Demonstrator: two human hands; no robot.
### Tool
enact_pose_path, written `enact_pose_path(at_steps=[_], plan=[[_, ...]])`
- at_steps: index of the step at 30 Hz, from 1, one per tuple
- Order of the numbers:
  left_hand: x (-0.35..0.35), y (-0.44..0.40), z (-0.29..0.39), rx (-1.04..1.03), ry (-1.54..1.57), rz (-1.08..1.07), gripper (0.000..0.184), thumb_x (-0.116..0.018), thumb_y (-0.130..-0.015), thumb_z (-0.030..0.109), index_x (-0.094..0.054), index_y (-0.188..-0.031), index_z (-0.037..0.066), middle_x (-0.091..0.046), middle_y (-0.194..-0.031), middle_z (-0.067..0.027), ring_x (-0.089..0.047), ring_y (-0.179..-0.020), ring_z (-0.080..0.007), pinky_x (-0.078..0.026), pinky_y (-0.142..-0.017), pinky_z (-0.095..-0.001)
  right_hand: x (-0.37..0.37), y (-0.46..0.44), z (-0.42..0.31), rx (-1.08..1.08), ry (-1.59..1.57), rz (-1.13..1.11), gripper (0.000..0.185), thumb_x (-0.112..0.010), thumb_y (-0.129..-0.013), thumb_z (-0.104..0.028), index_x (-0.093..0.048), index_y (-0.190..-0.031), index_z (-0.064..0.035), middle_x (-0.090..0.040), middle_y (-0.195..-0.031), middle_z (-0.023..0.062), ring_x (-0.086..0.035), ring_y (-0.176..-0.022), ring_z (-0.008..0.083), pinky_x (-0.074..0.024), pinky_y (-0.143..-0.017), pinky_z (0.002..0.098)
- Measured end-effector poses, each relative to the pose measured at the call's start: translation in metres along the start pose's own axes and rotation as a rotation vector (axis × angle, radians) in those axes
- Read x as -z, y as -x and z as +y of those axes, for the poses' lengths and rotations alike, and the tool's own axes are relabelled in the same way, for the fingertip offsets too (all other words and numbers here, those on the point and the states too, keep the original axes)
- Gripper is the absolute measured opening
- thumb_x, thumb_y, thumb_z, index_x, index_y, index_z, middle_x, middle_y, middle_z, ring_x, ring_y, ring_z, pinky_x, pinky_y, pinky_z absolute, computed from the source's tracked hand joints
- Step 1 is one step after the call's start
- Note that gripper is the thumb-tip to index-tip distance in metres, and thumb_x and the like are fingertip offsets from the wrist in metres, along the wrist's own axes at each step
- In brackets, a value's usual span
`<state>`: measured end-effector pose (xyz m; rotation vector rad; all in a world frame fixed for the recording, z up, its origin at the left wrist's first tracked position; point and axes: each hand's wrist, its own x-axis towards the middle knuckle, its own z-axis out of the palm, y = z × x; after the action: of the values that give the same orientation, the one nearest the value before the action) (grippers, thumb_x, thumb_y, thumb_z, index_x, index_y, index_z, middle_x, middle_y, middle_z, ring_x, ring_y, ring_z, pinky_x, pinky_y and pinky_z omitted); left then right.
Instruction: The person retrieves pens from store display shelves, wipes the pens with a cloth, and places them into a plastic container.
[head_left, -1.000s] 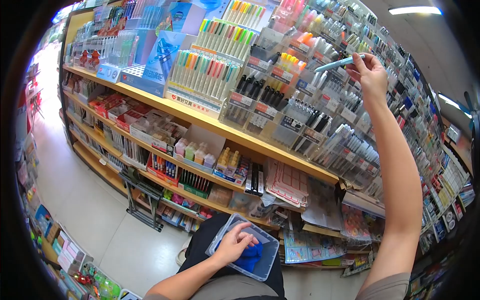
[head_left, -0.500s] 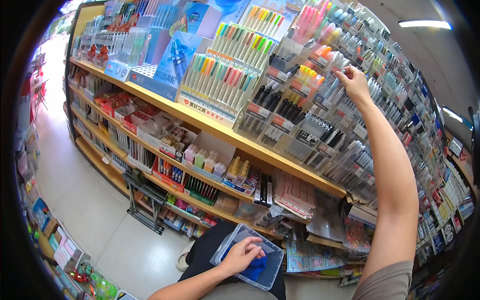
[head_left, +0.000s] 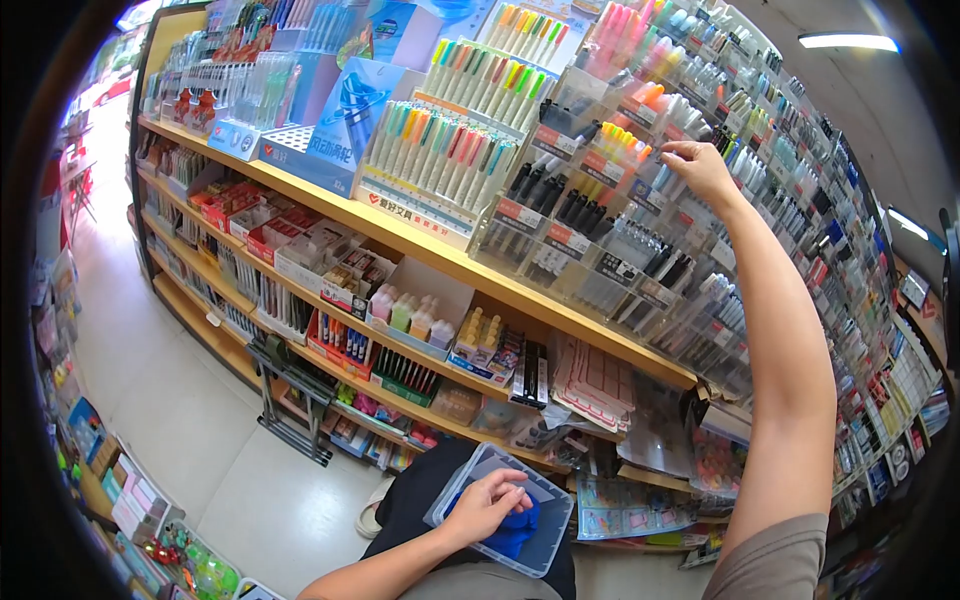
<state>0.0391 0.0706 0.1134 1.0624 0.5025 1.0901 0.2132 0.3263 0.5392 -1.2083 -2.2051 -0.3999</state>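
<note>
Up at the pen rack, my right hand (head_left: 697,168) has thumb and fingertips drawn together in front of a clear pen compartment, beside yellow and orange highlighters (head_left: 622,143). What is between those fingertips is too small to make out. Low in the view, my left hand (head_left: 488,505) is over a clear plastic bin (head_left: 553,540) on my lap, its fingers loosely bent and apart, holding nothing. A blue item (head_left: 517,535) lies in the bin under that hand.
Tiered marker displays (head_left: 440,150) and a blue box (head_left: 355,110) stand on the wooden shelf (head_left: 420,245). Lower shelves hold boxes, bottles and paper packs. A folded metal stand (head_left: 293,400) is by the lower shelf. More goods line the left edge.
The light-blue pen seen in my right hand a second ago no longer shows clearly there. That hand has moved down and left to the rack's compartments. My left hand stays over the bin.
</note>
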Motion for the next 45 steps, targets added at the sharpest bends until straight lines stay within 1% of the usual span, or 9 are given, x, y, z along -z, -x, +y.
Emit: enact_pose_path(at_steps=[5,6,9,13,16,21,30,36,45], plan=[[0.003,-0.001,0.001,-0.033,0.059,0.136,0.025,-0.046,-0.09,0.013,-0.043,-0.112,0.002,-0.059,-0.089,-0.0075,-0.053,-0.077,-0.0106,-0.043,-0.069,-0.023,-0.006,-0.001,0.005,0.15,0.254,0.066,0.04,-0.062,-0.076,-0.028,-0.059,-0.102,0.0017,-0.061,-0.095,0.0222,-0.059,-0.086,0.0323,-0.0459,-0.077,0.0354],[0.004,-0.002,0.001,-0.06,0.082,0.176,0.024,-0.046,-0.09,0.014,-0.044,-0.111,0.003,-0.058,-0.088,-0.0066,-0.052,-0.076,-0.01,-0.043,-0.067,-0.0223,-0.015,-0.001,0.017,0.293,0.52,0.357,0.042,-0.061,-0.077,-0.032,-0.058,-0.105,0.0,-0.057,-0.099,0.0235,-0.056,-0.092,0.0343,-0.044,-0.08,0.038],[0.007,-0.003,0.009,-0.059,0.092,0.283,0.023,-0.047,-0.09,0.017,-0.045,-0.109,0.003,-0.057,-0.087,-0.006,-0.052,-0.076,-0.0099,-0.043,-0.065,-0.0215,-0.022,0.054,-0.055,0.368,0.159,0.486,0.028,-0.057,-0.083,-0.019,-0.058,-0.104,-0.002,-0.055,-0.09,0.0117,-0.055,-0.081,0.0216,-0.0429,-0.073,0.0293],[0.012,-0.006,0.013,-0.039,0.165,0.324,0.023,-0.045,-0.091,0.021,-0.046,-0.107,0.004,-0.056,-0.087,-0.0058,-0.052,-0.077,-0.0108,-0.042,-0.065,-0.0215,-0.08,0.195,-0.121,0.492,-0.14,-0.023,0.009,-0.055,-0.08,-0.008,-0.058,-0.086,-0.0021,-0.053,-0.076,0.0112,-0.053,-0.067,0.0235,-0.0429,-0.06,0.0296],[0.01,-0.007,0.013,-0.009,0.153,0.327,0.021,-0.044,-0.091,0.021,-0.046,-0.106,0.006,-0.055,-0.087,-0.0053,-0.051,-0.078,-0.011,-0.041,-0.067,-0.0218,-0.133,0.326,-0.146,0.132,-0.098,-0.762,0.023,-0.063,-0.073,-0.019,-0.054,-0.087,-0.0046,-0.054,-0.085,0.0119,-0.056,-0.084,0.0293,-0.0478,-0.069,0.0388],[0.002,-0.008,0.011,0.02,0.089,0.303,0.022,-0.045,-0.091,0.022,-0.046,-0.106,0.005,-0.055,-0.088,-0.005,-0.051,-0.079,-0.0112,-0.04,-0.069,-0.0227,-0.208,0.442,-0.117,-0.073,-0.214,-0.763,0.025,-0.064,-0.072,-0.017,-0.054,-0.091,-0.0041,-0.054,-0.088,0.0136,-0.054,-0.088,0.0326,-0.0468,-0.072,0.0394],[0.015,-0.017,-0.011,0.099,-0.61,0.22,0.025,-0.057,-0.082,0.01,-0.046,-0.103,0.002,-0.053,-0.091,-0.005,-0.052,-0.085,-0.0133,-0.042,-0.074,-0.0244,-0.098,0.404,-0.076,-1.043,-1.41,0.229,0.023,-0.053,-0.086,-0.02,-0.051,-0.098,-0.0004,-0.059,-0.082,0.0075,-0.057,-0.062,0.0184,-0.0472,-0.063,0.0303],[0.004,-0.016,0.007,0.307,-1.479,-0.291,0.038,-0.062,-0.076,0.014,-0.045,-0.108,0.002,-0.05,-0.104,-0.0138,-0.052,-0.097,-0.0298,-0.041,-0.085,-0.0372,-0.022,0.401,-0.049,-0.915,-1.739,0.588,0.036,-0.04,-0.09,-0.038,-0.048,-0.072,-0.0079,-0.048,-0.058,0.0037,-0.038,-0.044,0.0123,-0.0298,-0.044,0.0237],[-0.016,-0.041,-0.035,0.767,-1.924,-0.844,0.065,-0.069,-0.068,0.04,-0.046,-0.109,-0.004,-0.059,-0.101,-0.0175,-0.059,-0.093,-0.0292,-0.048,-0.077,-0.0355,-0.053,0.418,-0.07,-0.879,-1.668,0.353,0.033,-0.044,-0.09,-0.033,-0.05,-0.102,-0.0025,-0.057,-0.08,0.0052,-0.051,-0.05,0.0155,-0.0412,-0.044,0.0265]])
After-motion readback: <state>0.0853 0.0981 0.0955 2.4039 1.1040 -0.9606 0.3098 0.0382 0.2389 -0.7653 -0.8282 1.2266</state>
